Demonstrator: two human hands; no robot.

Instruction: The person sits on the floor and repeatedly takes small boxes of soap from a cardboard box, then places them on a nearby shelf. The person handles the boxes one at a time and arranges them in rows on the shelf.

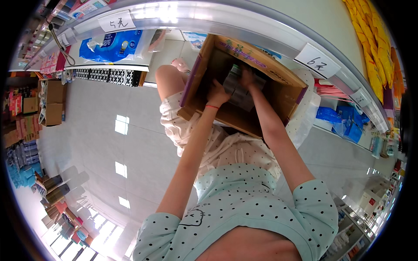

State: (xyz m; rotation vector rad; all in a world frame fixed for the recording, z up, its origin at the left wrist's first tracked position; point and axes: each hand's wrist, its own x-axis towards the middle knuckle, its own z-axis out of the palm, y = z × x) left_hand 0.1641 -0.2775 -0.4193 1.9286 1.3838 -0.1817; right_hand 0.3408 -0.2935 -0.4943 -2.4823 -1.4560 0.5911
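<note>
An open cardboard box [287,76], printed on its inner flap, lies across my thighs. Both my hands reach down inside it, where small, pale grey packages [240,98] sit side by side at the bottom. My left hand [218,94], with a thin red string at the wrist, is beside the left edge of these packages, fingers spread apart. My right hand [247,79] is over their upper part, next to a small package with a green end [234,69]. The box's shade makes it unclear whether the right fingers grip anything.
A shelf edge with handwritten price cards [117,21] runs across above the box. Blue plastic packs [112,45] lie on the lower shelf at left, more blue packs [349,122] at right. Yellow packets [375,49] hang at upper right. Cardboard boxes [54,102] stand on the floor at left.
</note>
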